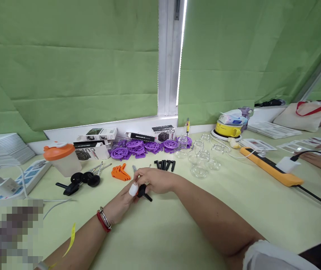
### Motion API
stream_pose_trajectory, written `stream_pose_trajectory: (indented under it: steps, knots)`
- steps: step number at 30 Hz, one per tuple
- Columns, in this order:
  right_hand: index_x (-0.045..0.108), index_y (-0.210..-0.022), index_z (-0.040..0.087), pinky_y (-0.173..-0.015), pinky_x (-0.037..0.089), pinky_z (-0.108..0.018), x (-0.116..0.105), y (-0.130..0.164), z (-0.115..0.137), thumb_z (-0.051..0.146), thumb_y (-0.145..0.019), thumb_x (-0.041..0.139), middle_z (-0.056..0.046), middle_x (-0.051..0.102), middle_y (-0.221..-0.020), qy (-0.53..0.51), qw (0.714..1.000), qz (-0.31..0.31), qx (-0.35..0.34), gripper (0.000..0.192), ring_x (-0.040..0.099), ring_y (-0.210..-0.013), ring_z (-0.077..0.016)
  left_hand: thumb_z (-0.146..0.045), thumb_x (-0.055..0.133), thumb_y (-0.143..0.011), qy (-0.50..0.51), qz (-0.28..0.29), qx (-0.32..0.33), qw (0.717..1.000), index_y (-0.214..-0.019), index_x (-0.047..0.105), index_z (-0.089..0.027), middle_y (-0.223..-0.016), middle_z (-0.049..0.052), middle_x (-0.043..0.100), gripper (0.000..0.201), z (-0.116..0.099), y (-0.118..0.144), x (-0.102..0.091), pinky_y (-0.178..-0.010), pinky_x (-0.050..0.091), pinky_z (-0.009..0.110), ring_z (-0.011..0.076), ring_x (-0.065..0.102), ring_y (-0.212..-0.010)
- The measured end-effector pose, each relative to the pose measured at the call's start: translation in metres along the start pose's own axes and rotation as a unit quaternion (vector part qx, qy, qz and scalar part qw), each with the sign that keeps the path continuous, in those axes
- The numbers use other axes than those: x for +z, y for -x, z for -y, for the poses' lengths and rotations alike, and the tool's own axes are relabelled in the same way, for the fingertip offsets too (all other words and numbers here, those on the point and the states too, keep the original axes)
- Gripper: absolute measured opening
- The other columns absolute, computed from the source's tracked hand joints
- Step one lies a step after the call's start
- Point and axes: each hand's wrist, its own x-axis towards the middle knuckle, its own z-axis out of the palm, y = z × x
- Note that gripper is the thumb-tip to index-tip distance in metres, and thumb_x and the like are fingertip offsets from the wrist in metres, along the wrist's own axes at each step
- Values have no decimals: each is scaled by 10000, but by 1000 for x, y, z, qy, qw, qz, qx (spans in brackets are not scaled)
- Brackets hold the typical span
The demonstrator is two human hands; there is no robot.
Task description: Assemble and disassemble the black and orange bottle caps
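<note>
Centrally, left hand (121, 204) and right hand (155, 180) both gripping one black knob (143, 192); four black pegs (165, 164) beyond.

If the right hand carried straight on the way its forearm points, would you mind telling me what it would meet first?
The right hand points leftward across the table and slightly away. Beyond the black part it already holds with the left hand, the orange pieces look likely to come first, then the black knobs, though depth is hard to judge.

A small black knob with a thin black stem (143, 192) sits low over the pale green desk (177, 232), pinched between both hands, its stem slanting down to the right, the round head partly hidden.
</note>
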Motion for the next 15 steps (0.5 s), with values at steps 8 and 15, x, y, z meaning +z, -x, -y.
stream_pose_trajectory:
  steps: [8,15]
  knots:
    - [686,-896,188,-813,419,-245,-3,-2,2,93,-707,676,-35,597,-1115,-33,996,-71,45,211,574,-953,-158,-433,622,-795,-104,-9,-22,994,-1185,541,-217,-976,44,581,453,-10,2,5,-810,419,321,199,525,-892]
    - [649,-945,118,-655,424,-265,-28,28,-53,293,-849,555,-152,663,-912,79,816,-194,538,221,621,-868,-232,-446,597,-803,12,-88,-38,995,-1202,475,-196,-891,25,556,486,3,-4,-1,-695,446,306,140,513,-701]
